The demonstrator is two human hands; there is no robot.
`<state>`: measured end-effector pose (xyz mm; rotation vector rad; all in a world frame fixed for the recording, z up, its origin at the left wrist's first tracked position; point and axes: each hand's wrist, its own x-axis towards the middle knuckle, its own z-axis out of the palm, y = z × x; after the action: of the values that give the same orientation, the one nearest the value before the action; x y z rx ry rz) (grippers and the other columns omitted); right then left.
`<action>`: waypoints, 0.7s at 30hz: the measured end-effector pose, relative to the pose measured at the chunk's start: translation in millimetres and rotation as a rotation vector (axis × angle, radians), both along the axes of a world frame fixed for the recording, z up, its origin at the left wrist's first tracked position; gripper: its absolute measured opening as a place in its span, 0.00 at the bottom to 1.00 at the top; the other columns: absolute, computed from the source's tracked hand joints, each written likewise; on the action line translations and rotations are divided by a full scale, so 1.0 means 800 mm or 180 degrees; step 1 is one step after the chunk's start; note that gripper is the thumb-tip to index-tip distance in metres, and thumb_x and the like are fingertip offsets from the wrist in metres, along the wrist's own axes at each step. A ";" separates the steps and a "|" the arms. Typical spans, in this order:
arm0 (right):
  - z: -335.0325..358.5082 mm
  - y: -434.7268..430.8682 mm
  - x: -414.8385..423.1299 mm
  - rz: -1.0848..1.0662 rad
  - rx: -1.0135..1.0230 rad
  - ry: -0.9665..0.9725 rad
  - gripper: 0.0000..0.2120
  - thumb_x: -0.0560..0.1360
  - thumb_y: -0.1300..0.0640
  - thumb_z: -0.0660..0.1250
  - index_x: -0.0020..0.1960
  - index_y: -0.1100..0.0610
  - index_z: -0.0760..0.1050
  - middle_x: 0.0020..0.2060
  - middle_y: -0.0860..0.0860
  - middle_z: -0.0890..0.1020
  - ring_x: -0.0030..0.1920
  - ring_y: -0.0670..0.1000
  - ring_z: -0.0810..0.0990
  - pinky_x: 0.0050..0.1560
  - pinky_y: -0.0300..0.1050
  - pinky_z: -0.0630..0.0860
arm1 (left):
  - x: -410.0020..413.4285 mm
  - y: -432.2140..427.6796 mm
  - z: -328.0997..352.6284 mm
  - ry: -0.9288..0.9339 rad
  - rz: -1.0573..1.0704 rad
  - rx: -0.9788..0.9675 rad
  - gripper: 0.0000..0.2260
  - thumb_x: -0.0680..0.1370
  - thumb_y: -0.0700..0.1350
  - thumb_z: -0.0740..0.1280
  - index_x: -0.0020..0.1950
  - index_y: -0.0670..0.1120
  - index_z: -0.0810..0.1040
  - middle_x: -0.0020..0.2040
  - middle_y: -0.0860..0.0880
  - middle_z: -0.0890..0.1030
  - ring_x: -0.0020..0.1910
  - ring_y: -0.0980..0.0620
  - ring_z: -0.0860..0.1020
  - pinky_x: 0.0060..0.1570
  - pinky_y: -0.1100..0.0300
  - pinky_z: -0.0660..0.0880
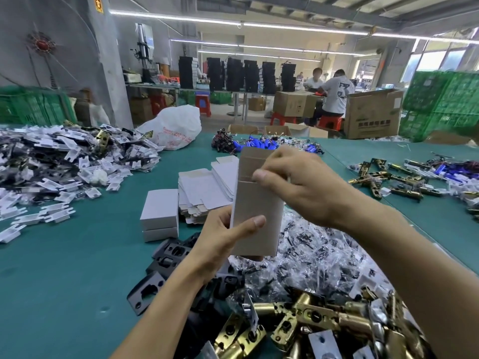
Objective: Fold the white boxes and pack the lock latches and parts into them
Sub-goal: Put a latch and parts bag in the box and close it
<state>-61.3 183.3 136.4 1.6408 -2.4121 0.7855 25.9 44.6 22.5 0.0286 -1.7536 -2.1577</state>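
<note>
Box (256,216), white, half-formed, held upright above green table (64,268); top end open w/ one flap standing up. L hand (220,242) grips box's lower part: thumb laid across near face, fingers curled round behind, forearm rising from below-left of box. R hand (303,182) at box's top edge, wrist bent, back of hand up. Its thumb (259,174) presses a top flap and fingers curl behind, pinching the flap; exact finger contact hidden. Just left of box: stack of flat box blanks (204,187). Further left: two folded boxes (160,213), one on the other. Below box: black strike plates (166,255) to the left, bagged small parts (318,252) to the right, brass lock latches (298,322) lower again. Far left of box: heap of white plastic pcs (64,156).
</note>
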 end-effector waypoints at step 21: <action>-0.066 0.034 -0.041 0.0497 -0.0974 -0.1931 0.19 0.75 0.61 0.73 0.57 0.39 0.77 0.51 0.54 0.82 0.45 0.60 0.84 0.44 0.50 0.83 | -0.004 0.000 -0.006 -0.0576 -0.0332 -0.0220 0.23 0.64 0.48 0.83 0.55 0.45 0.82 0.45 0.42 0.85 0.38 0.42 0.84 0.36 0.55 0.81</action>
<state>-94.0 210.2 83.6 1.6484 -2.3370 1.8011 22.7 44.9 17.8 0.1208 -1.9697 -2.2268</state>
